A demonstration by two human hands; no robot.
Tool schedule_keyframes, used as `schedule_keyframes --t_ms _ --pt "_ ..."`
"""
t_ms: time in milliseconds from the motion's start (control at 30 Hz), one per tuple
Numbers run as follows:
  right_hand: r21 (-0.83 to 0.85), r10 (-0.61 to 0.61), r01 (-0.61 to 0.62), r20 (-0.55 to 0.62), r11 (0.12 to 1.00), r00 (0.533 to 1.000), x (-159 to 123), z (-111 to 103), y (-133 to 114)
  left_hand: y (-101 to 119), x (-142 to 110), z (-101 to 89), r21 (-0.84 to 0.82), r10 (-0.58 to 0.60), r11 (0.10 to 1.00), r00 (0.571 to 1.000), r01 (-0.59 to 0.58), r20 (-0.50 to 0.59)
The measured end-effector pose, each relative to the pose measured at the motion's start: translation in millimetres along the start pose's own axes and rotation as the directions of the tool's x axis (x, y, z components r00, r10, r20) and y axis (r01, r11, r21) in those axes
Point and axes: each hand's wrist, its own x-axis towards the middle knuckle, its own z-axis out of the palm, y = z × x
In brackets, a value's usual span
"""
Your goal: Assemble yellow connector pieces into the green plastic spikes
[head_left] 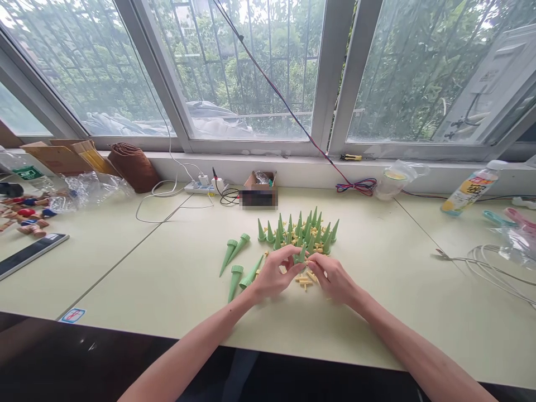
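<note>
My left hand [276,271] is closed around a green plastic cone-shaped spike [302,255], held point up. From the other side my right hand [333,273] pinches at the cone's edge; whatever lies between those fingertips is too small and hidden to name. Behind both hands stand several more green spikes [315,223], points up, with small yellow pieces among them. Yellow T-shaped pieces [305,282] lie on the table below the hands. Left of my left hand, several ribbed-cap green spikes [235,276] lie on their sides.
The pale green table [134,279] runs along a window. At the back are a power strip [201,186], a small cardboard box [259,184] and a cable bundle [355,187]. A bottle [473,187] and coiled wire [498,268] lie right; a tablet-like device [33,254] lies left.
</note>
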Motion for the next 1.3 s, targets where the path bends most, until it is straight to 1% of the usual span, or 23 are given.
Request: schedule_keyframes --t_ms 100,167,267,367,533,667,733,833,967,1133,1300 --pt "0.033 0.005 -0.003 -0.036 0.999 0.999 1.4 -0.6 -1.7 1.0 1.6 -1.7 -0.176 -0.177 0.968 0.984 0.177 0.017" --pt "0.065 -0.003 0.006 -0.054 0.998 0.999 1.5 -0.7 -1.7 1.4 2.8 -3.8 -0.266 -0.246 0.932 0.969 0.247 0.039" --pt "0.106 -0.031 0.037 -0.055 0.994 0.998 0.9 -0.8 -0.8 2.9 4.1 -6.4 -0.342 -0.283 0.895 0.957 0.287 0.061" --pt "0.125 -0.054 0.060 -0.051 0.990 0.997 0.4 -1.3 -0.4 5.6 4.8 -7.4 -0.378 -0.303 0.874 0.951 0.305 0.065" --pt "0.113 -0.069 0.075 -0.057 0.991 0.996 0.7 -1.2 -0.4 8.8 5.0 -7.3 -0.399 -0.314 0.862 0.947 0.312 0.061" --pt "0.083 -0.087 0.093 -0.069 0.992 0.994 0.9 0.0 0.5 8.0 4.8 -7.5 -0.394 -0.305 0.863 0.948 0.317 0.095" --pt "0.073 -0.094 0.099 -0.070 0.992 0.993 0.6 0.2 0.9 7.1 4.6 -7.6 -0.372 -0.295 0.874 0.950 0.313 0.108" --pt "0.068 -0.094 0.099 -0.069 0.993 0.993 0.0 -0.1 0.8 6.5 4.3 -7.5 -0.327 -0.285 0.896 0.954 0.300 0.096" --pt "0.055 -0.103 0.107 -0.077 0.993 0.992 0.0 -1.3 -0.4 6.5 3.6 -7.4 -0.311 -0.269 0.907 0.958 0.286 0.098" --pt "0.040 -0.098 0.101 -0.079 0.994 0.992 0.2 -2.0 -0.7 2.9 2.6 -6.6 -0.231 -0.221 0.946 0.974 0.228 0.057" --pt "0.037 -0.090 0.093 -0.073 0.995 0.993 -0.3 -1.8 0.5 -0.7 1.7 -5.1 -0.118 -0.136 0.984 0.991 0.137 0.017"
